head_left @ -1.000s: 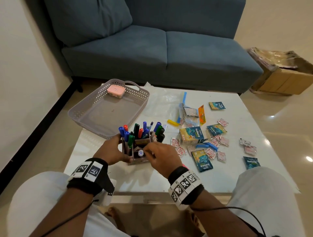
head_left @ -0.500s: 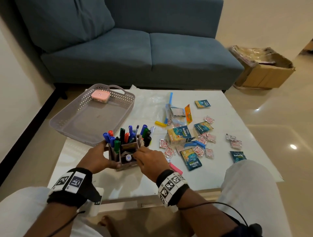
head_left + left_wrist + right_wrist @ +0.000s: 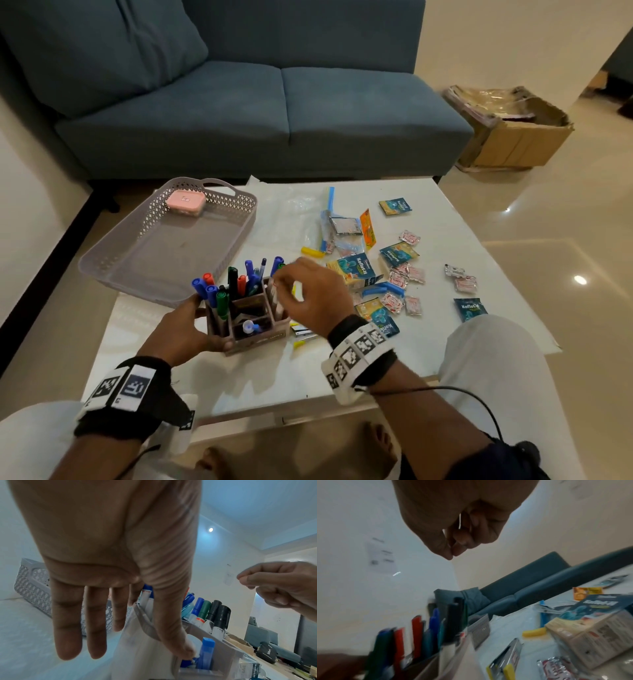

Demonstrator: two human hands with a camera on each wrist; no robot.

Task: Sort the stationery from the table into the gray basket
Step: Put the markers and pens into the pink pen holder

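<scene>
A pen holder [image 3: 246,317] with several compartments stands on the white desk [image 3: 428,342], just in front of the near edge of the gray basket [image 3: 144,240]. Markers [image 3: 233,284] with blue, red, green and black caps stand upright in its rear compartments, and a small blue-capped item lies in a front one. The left hand [image 3: 181,330] steadies the holder from its left side: in the left wrist view the fingers [image 3: 68,622] hang straight and a little spread along the holder's outer wall, while the thumb reaches over the rim into a compartment. The right hand [image 3: 315,294] hovers above the right side of the holder, touching nothing; its fingers [image 3: 460,540] are curled in with the thumb tip pressed against a fingertip, and whether they pinch anything small cannot be told. The basket sits at the far left of the desk, and its only content is a pink box [image 3: 186,202] in the far corner. To the right of the holder lie scattered things: a yellow and blue carton [image 3: 352,270], blue sachets [image 3: 399,253], small red and white packets [image 3: 399,279], a clear zip bag [image 3: 337,226], blue clips [image 3: 383,289] and a small yellow piece [image 3: 313,253]. A stapler with yellow trim [image 3: 505,661] lies just beside the holder on the right. A blue sofa [image 3: 274,109] stands behind the desk, and a cardboard box [image 3: 510,133] sits on the floor to its right.
</scene>
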